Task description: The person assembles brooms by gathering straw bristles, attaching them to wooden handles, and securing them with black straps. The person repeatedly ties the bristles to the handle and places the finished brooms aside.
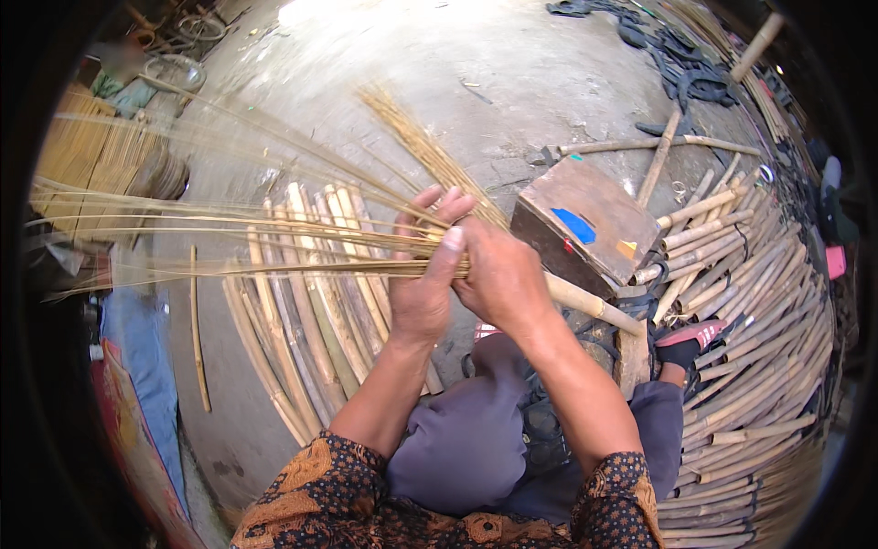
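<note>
Both hands are together in the middle, closed on a fan of thin bamboo strips (pixel 357 240). My left hand (pixel 422 293) wraps round the strips, its thumb pressed on top and some fingers showing above. Against it, my right hand (pixel 501 273) grips the strips' right ends, which its fingers largely hide. The long loose ends spread out to the left and are blurred by motion. Just beyond the hands, another bundle of thin strips (pixel 416 137) slants away over the floor. A thick bamboo piece (pixel 594 306) sticks out to the right of my right wrist.
Several bamboo poles (pixel 315 306) lie in a row on the left. A brown wooden box (pixel 576 215) with a blue patch stands right of the hands. A large pile of cut bamboo (pixel 759 320) fills the right side. One thin stick (pixel 198 329) lies apart, near blue cloth (pixel 142 366).
</note>
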### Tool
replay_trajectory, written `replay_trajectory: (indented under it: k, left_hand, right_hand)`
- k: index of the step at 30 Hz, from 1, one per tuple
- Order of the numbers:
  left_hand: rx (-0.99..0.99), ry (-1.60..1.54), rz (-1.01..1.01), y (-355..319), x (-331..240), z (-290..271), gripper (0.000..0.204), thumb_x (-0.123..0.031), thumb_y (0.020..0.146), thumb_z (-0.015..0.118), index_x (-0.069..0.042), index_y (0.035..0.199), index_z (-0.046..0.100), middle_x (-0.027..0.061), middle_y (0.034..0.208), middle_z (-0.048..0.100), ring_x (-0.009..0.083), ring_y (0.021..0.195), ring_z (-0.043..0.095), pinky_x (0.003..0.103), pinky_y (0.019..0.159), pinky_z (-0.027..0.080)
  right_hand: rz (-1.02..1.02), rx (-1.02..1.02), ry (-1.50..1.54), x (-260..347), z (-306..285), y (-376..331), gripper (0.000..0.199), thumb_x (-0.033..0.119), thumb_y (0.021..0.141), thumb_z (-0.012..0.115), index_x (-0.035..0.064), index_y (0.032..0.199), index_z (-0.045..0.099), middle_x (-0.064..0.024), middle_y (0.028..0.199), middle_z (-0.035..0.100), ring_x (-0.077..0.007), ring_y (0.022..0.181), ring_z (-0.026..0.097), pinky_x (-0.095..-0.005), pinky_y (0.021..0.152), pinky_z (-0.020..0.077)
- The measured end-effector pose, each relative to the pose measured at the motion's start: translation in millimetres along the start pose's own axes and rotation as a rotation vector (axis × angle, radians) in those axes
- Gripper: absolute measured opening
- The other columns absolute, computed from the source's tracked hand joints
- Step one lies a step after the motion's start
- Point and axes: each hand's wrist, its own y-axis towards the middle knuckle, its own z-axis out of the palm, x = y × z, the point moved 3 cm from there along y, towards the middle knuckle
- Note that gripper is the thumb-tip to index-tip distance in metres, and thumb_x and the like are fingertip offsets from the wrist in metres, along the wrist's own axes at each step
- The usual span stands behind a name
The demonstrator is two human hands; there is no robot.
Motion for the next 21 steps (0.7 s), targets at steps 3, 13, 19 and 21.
replay_trajectory:
  k: [3,13,19,21]
  left_hand:
    - [-0.014,-0.024,-0.039,-8,-1,-3,0.064,-0.024,0.105,0.065,0.002,0.155,0.035,0.019,0.144,0.062,0.0231,0.134,0.056,0.039,0.118,0.04]
    - [0.955,0.74,-0.394,-40,-10,35,0.053,-0.033,0.097,0.076,0.002,0.134,0.062,0.0193,0.128,0.071,0.0322,0.118,0.067,0.042,0.1,0.051]
    - [1.365,1.247,-0.588,-79,146,77,0.058,-0.036,0.089,0.079,-0.001,0.132,0.061,0.0229,0.111,0.074,0.0416,0.099,0.071,0.046,0.089,0.055]
    - [1.324,1.02,-0.736,-101,186,89,0.053,-0.036,0.089,0.078,0.0,0.126,0.065,0.0213,0.106,0.075,0.038,0.094,0.072,0.045,0.087,0.055]
  right_hand:
    - [0.003,-0.07,-0.031,-3,5,2,0.028,0.009,0.081,0.073,0.005,0.104,0.058,-0.0168,0.09,0.07,-0.0398,0.085,0.072,-0.0503,0.069,0.0586]
    - [0.078,0.183,-0.256,-120,12,-85,0.012,0.015,0.089,0.063,0.0074,0.098,0.06,-0.0178,0.085,0.07,-0.0402,0.081,0.073,-0.0522,0.066,0.0582]
    - [0.016,0.42,-0.358,-199,35,-182,0.016,0.019,0.09,0.062,0.0074,0.099,0.066,-0.0142,0.085,0.072,-0.0352,0.084,0.075,-0.0506,0.07,0.0594]
    - [0.081,0.516,-0.368,-215,31,-199,0.016,0.019,0.09,0.062,0.007,0.099,0.067,-0.0117,0.092,0.073,-0.0325,0.097,0.075,-0.0525,0.084,0.0592]
